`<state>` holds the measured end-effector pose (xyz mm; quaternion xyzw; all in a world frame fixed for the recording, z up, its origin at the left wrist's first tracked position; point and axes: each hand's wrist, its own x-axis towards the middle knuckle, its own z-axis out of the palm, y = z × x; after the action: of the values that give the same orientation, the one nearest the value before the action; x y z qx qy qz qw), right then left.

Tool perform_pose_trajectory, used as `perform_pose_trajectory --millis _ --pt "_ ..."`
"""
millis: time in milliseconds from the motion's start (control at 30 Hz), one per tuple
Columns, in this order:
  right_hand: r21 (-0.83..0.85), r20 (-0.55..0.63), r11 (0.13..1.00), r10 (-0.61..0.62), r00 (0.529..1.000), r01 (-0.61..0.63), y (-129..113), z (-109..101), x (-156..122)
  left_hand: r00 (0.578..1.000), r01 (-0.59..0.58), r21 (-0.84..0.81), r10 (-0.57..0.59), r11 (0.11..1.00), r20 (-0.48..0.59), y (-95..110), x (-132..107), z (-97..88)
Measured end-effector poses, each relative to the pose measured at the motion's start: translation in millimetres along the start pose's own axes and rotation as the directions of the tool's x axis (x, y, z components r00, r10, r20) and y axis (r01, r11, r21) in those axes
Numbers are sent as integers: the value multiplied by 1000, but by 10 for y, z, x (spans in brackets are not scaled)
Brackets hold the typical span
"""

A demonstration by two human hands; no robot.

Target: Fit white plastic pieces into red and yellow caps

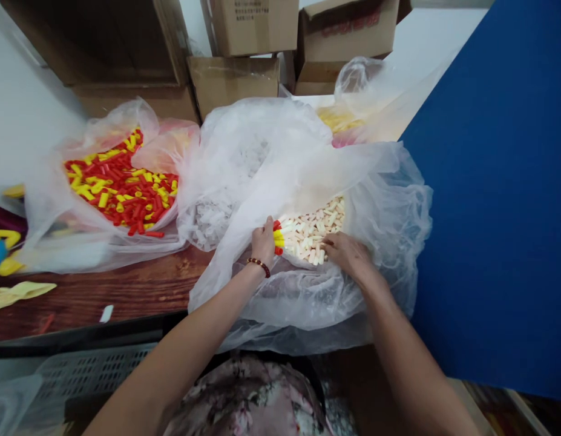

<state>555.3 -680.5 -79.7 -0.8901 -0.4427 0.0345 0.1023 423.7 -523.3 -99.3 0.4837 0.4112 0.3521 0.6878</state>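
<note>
My left hand (262, 243), a beaded bracelet at its wrist, is closed on a small bunch of red and yellow plastic tubes (279, 238). Pale pieces adjoin the right ends of these tubes; whether they are inserted I cannot tell. A heap of short cream-coloured pegs (313, 227) lies in an opened translucent plastic bag (380, 200). At the heap's right edge, my right hand (348, 253) has its fingers bent together against the pegs. Whatever sits between those fingertips is hidden.
Left stands a bag (48, 206) of loose red and yellow tubes (126, 181). Between the bags lie clear plastic pieces (212, 215). Cardboard boxes (235, 82) line the back. A blue panel (498, 212) bounds the right side. The wooden table (157, 281) ends close to my body.
</note>
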Motion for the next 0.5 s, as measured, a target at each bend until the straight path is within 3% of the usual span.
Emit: perform_pose_trajectory --millis 133,200,333,400,500 --pt "65 -103 996 59 993 -53 -13 -25 -39 1000 -5 -22 5 1000 -1 33 -31 40" --pt "202 -173 979 51 984 -15 -79 -26 -85 1000 -15 -22 15 1000 -15 46 -27 54" --pt "561 -205 789 -158 966 248 -351 -16 -223 999 -31 -19 30 999 -45 47 11 68" --pt "649 -176 711 -206 963 270 -510 -20 -287 997 -39 3 39 999 -69 50 22 65" --pt "669 -204 687 -199 958 285 -690 -23 -334 996 -60 43 62 997 -67 65 16 51"
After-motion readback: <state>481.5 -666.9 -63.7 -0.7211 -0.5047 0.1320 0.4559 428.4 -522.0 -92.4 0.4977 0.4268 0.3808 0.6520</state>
